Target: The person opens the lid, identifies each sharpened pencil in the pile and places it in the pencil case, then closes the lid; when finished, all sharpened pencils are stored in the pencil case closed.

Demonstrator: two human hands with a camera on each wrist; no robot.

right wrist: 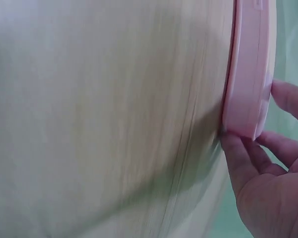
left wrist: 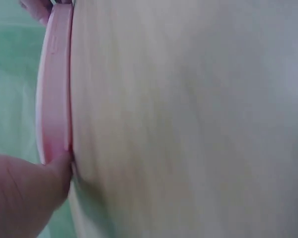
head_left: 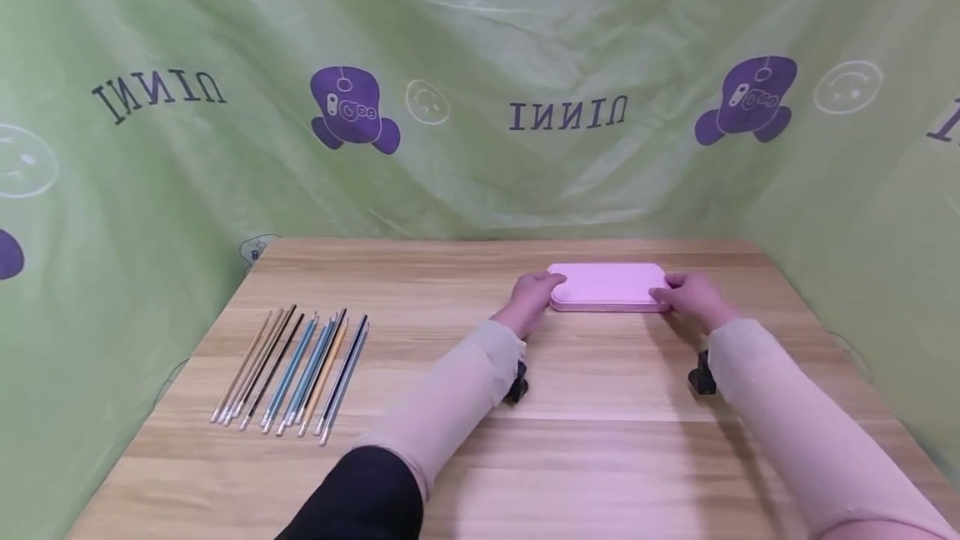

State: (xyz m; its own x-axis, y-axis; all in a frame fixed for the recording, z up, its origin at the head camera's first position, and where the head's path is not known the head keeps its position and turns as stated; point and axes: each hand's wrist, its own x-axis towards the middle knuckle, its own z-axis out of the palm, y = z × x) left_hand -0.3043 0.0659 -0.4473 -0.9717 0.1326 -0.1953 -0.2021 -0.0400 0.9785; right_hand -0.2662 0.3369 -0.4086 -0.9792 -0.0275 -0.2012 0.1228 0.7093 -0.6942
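A pink pencil case (head_left: 609, 283) with a closed lid lies flat on the far part of the table, right of the middle. My left hand (head_left: 531, 297) holds its left end, the thumb near the front corner; the other fingers are mostly hidden. At the right end, my right hand (head_left: 693, 297) grips the case between thumb and fingers. In the left wrist view the left thumb (left wrist: 54, 181) presses on the end of the case's pink side (left wrist: 57, 84). The right wrist view shows the right hand's fingers (right wrist: 288, 101) around the other end of the case (right wrist: 248, 74).
Several pencils (head_left: 300, 365) in tan, black, blue and orange lie side by side at the left of the wooden table (head_left: 585, 457). A green printed curtain (head_left: 480, 182) hangs behind the table and along its sides. A black wrist camera (head_left: 702, 375) sits beneath the right sleeve.
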